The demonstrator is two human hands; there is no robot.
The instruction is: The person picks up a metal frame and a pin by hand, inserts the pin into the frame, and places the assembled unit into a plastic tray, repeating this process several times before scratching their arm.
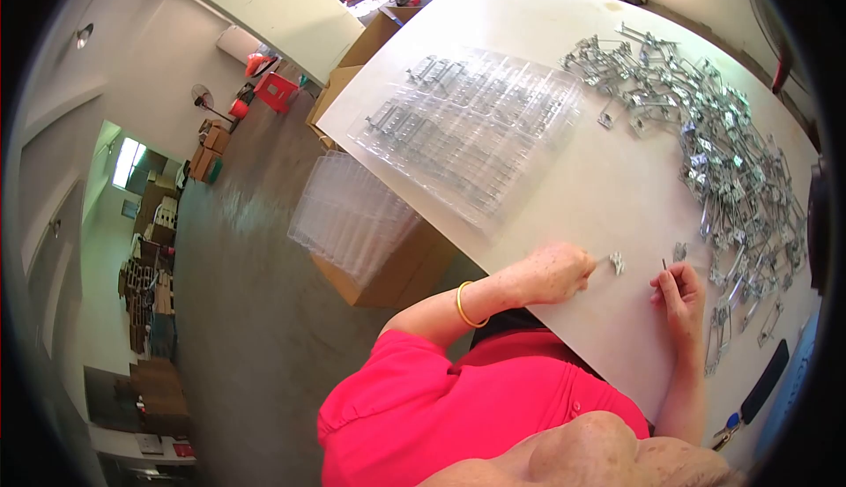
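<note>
My left hand (561,274), with a yellow bangle at the wrist, is closed at the table's near edge. A small metal fitting (617,263) sticks out from its fingers on a thin stem. To its right, my right hand (677,291) pinches a short thin metal rod (664,265) between thumb and fingers. Another small metal fitting (679,252) lies on the white table (608,174) just beyond the right fingertips. A large heap of metal fittings with rods (714,156) spreads along the right side.
Clear plastic trays (476,130) holding rows of metal parts lie on the table's left half. More clear trays (348,214) rest on a cardboard box (383,267) beside the table. A dark long object (765,381) and keys (731,422) lie at the lower right.
</note>
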